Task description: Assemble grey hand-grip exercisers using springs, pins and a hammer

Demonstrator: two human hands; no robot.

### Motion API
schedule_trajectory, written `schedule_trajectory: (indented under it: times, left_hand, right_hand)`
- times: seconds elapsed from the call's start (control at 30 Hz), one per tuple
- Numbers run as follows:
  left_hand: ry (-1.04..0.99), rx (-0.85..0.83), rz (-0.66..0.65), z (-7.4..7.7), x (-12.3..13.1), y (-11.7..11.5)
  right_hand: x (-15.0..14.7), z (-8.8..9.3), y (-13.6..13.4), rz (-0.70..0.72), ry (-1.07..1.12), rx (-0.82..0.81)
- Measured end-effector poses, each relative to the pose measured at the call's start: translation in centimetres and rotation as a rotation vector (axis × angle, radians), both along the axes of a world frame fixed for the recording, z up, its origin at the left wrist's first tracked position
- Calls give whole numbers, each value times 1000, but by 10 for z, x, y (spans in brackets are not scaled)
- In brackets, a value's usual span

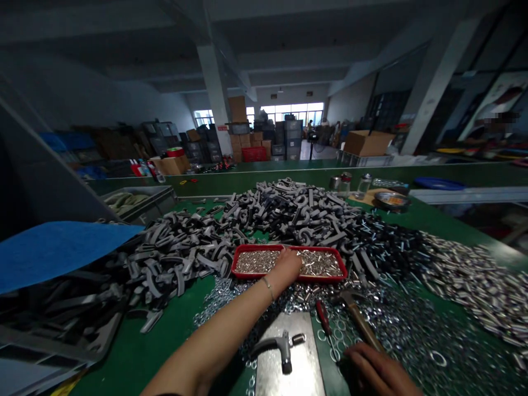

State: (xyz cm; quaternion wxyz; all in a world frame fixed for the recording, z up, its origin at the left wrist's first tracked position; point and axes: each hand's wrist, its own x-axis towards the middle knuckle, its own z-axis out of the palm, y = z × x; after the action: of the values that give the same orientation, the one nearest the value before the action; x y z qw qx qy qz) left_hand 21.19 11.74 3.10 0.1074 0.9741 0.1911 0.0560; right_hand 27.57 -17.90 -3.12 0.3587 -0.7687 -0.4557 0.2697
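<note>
My left hand (289, 264) reaches into a red two-part tray (343, 270) of small metal pins, near its divider. Its fingers are bent downward, and their tips are hidden among the pins. At the lower right, my right hand (379, 371) is low over the table beside a hammer (358, 316), its fingers curled together; whatever they may hold is hidden. A metal plate (305, 363) lies between my arms. On it rests a grey and black T-shaped part (284, 349) with a coil spring (298, 339) at its side. A red-handled screwdriver (323, 316) lies right of the plate.
Grey curved castings (297, 212) are heaped behind the tray. Black parts with pins (383, 242), metal cylinders (474, 280) and loose rings (412, 330) spread to the right. Crates (152, 203) stand at the left. Jars (363, 185) and a round tin (391, 201) stand behind.
</note>
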Motion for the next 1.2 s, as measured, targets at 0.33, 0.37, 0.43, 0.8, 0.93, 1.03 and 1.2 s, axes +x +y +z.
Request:
schedule_trajectory:
  times: [0.33,0.37,0.43,0.8,0.93,1.03,1.2]
  left_hand:
    - [-27,-95,140,-28,15,18]
    - [-63,-107,159,-26,14,17]
    - [-136,-134,180,-21,12,14]
    - [-311,-543,103,-41,-141,-50]
    - [-289,-566,192,-57,-154,-64]
    - [-274,-460,194,-62,-145,-64]
    - [-237,-422,174,-66,-139,-63]
  right_hand:
    - [42,-16,-5,-150,-374,-207]
    - [47,-14,1,-157,-335,-227]
    - [57,-5,12,-159,-213,-275]
    - [-1,15,-26,18,-50,-218]
    - [-15,20,-10,-83,-102,-150]
    - [-27,36,4,-138,97,-61]
    - [-41,31,-2,-31,230,-113]
